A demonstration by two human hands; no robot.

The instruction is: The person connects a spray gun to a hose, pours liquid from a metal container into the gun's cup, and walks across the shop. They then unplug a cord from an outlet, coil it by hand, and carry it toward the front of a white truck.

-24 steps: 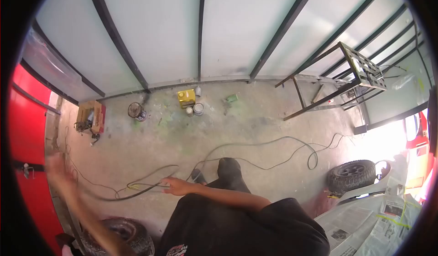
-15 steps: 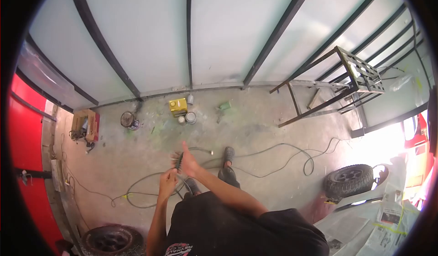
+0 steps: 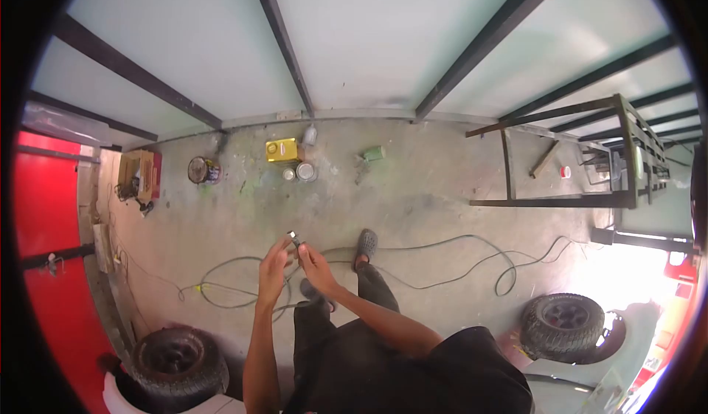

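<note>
A thin dark hose with a shiny metal end fitting rises between my two hands in the head view. My right hand is closed round the hose just below the fitting. From the other side, my left hand brings its bent fingers against the same end; its exact grip is partly hidden. The rest of the hose lies in loose loops over the concrete floor, passing around my feet.
A yellow can stands by the wall with small tins and a paint bucket. At right are a metal frame and a wheel. Another wheel is lower left, a cardboard box far left.
The hose end, which stuck out to the right past my right hand, now points up between both hands. My right hand's raised fingers have closed. The view has shifted.
</note>
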